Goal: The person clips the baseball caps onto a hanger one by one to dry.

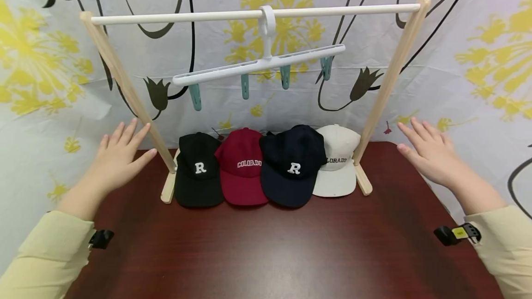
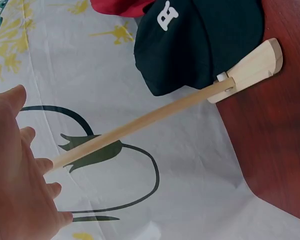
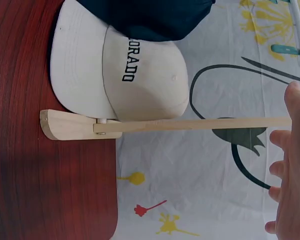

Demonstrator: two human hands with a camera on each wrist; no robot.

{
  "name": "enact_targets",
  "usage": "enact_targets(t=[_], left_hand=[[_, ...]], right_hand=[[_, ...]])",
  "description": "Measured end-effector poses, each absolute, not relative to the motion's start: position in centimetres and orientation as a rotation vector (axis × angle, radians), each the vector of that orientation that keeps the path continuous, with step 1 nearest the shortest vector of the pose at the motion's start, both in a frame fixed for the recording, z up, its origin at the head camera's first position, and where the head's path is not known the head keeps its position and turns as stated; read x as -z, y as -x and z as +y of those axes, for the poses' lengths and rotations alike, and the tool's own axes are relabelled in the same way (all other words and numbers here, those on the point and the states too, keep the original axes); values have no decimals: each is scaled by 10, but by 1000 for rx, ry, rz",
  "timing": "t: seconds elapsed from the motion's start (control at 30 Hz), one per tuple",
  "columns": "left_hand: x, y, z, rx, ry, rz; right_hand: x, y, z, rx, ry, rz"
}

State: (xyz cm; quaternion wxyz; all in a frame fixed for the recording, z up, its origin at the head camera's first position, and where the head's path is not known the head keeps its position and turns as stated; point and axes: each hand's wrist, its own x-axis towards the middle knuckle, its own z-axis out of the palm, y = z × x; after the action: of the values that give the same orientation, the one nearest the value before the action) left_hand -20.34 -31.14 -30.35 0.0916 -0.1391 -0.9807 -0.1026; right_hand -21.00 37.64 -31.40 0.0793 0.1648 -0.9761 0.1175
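Observation:
My left hand point(image 1: 118, 158) is raised beside the rack's left leg with fingers spread, holding nothing. On the other side, my right hand point(image 1: 430, 156) is held up past the right leg, fingers straight and spread, also holding nothing. Between them a row of caps lies along the back of the table: a black cap point(image 1: 199, 149), a red cap point(image 1: 238, 151), a navy cap point(image 1: 293, 151) and a white cap point(image 1: 335, 180) partly covered by the navy one. Above them a white clip hanger point(image 1: 259, 64) with several teal clips point(image 1: 245, 86) hangs tilted, its left end lower.
A wooden rack point(image 1: 386, 91) with a white crossbar point(image 1: 174, 17) stands over the caps, its feet point(image 1: 168, 188) on the dark red-brown table point(image 1: 257, 253). Behind it hangs a patterned cloth point(image 1: 137, 54) with yellow and grey flowers.

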Motion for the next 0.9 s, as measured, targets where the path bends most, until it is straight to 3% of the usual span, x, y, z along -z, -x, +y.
enact_targets(t=[0.9], left_hand=[[312, 199, -274, 457, 502, -2771]], right_hand=[[328, 208, 361, -524, -534, -2662]])
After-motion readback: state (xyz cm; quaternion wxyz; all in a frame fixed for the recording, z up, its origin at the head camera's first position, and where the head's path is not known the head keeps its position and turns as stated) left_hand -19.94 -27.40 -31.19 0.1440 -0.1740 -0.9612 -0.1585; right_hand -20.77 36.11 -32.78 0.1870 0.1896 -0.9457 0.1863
